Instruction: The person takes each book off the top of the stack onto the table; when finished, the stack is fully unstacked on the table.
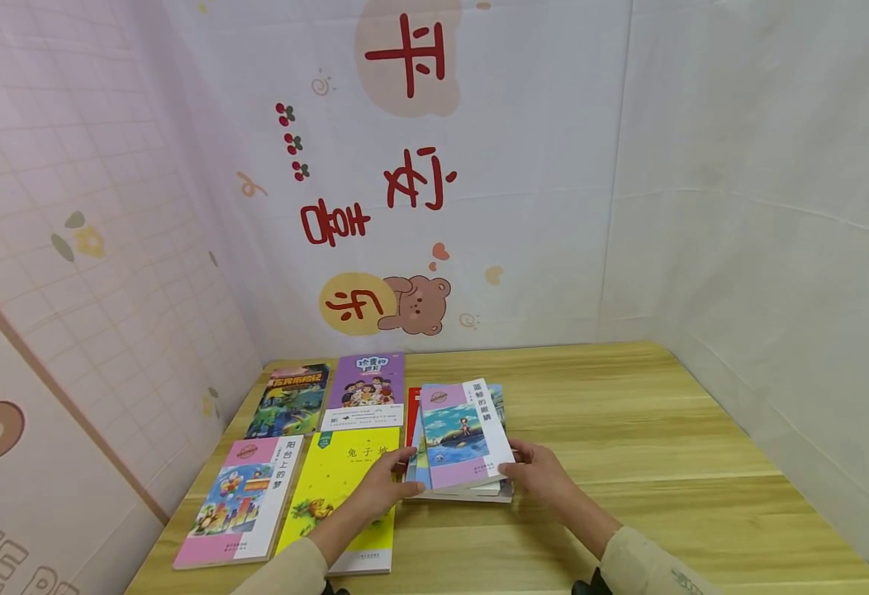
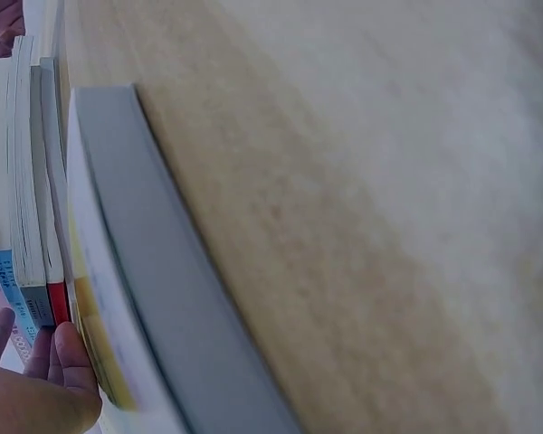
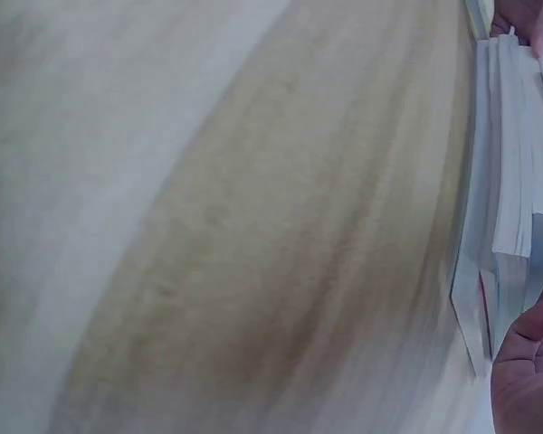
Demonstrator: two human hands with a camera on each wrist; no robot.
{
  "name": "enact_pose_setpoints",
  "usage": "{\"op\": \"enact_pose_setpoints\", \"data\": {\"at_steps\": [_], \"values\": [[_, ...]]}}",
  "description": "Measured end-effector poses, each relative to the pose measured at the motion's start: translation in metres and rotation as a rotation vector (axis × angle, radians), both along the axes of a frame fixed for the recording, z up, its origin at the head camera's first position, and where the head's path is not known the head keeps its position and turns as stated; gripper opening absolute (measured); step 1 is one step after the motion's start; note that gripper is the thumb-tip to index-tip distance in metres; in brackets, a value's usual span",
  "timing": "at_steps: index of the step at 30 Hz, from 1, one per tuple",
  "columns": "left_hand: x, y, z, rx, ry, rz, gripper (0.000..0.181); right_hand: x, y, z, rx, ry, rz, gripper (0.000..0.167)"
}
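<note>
A stack of books lies right of the table's middle. Its top book [image 1: 455, 434] has a pink and white cover with a boat picture. The top book sits askew over the others, including a red-covered book [image 1: 414, 405] and a thick white-edged lower book [image 3: 511, 154]. My left hand [image 1: 378, 496] is at the stack's left side, its fingertips [image 2: 65, 339] against the spines near a red one. My right hand [image 1: 542, 479] pinches the top book's near right corner, thumb over the cover. Its underside fingers are partly hidden.
Left of the stack lie a yellow book [image 1: 353, 496], a pink and white book [image 1: 237, 504], a purple book [image 1: 368, 388] and a dark green book [image 1: 289, 401]. The wooden table [image 1: 672, 496] extends right. Printed cloth walls [image 1: 524, 207] enclose it.
</note>
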State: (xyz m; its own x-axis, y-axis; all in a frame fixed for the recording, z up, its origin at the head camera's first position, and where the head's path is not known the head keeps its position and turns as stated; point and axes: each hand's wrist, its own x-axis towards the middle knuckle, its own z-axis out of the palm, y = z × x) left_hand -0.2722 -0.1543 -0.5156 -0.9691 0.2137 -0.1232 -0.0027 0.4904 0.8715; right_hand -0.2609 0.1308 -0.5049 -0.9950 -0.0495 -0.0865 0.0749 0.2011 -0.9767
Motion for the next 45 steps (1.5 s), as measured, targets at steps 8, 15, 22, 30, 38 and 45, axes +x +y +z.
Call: {"op": "enact_pose_setpoints", "data": {"at_steps": [8,15,22,30,38,45], "values": [[-0.001,0.001,0.0,-0.007,0.0,-0.001,0.068,-0.004,0.007,0.003,-0.2,-0.045,0.048,0.056],[0.0,0.001,0.0,-0.011,0.004,-0.001,0.068,-0.004,0.011,0.007,-0.276,-0.084,0.058,0.059],[-0.002,0.0,-0.001,-0.021,0.015,-0.003,0.066,-0.003,0.013,0.014,-0.354,-0.064,0.095,0.064],[-0.002,-0.002,-0.001,-0.015,0.015,-0.047,0.067,-0.006,0.015,0.016,-0.388,-0.061,0.046,0.063],[-0.006,-0.008,0.0,-0.029,0.039,-0.113,0.068,-0.009,0.021,0.017,-0.399,-0.034,0.034,0.061],[-0.007,-0.009,-0.003,-0.03,0.032,-0.113,0.068,-0.014,0.03,0.02,-0.392,-0.012,0.027,0.059]]}}
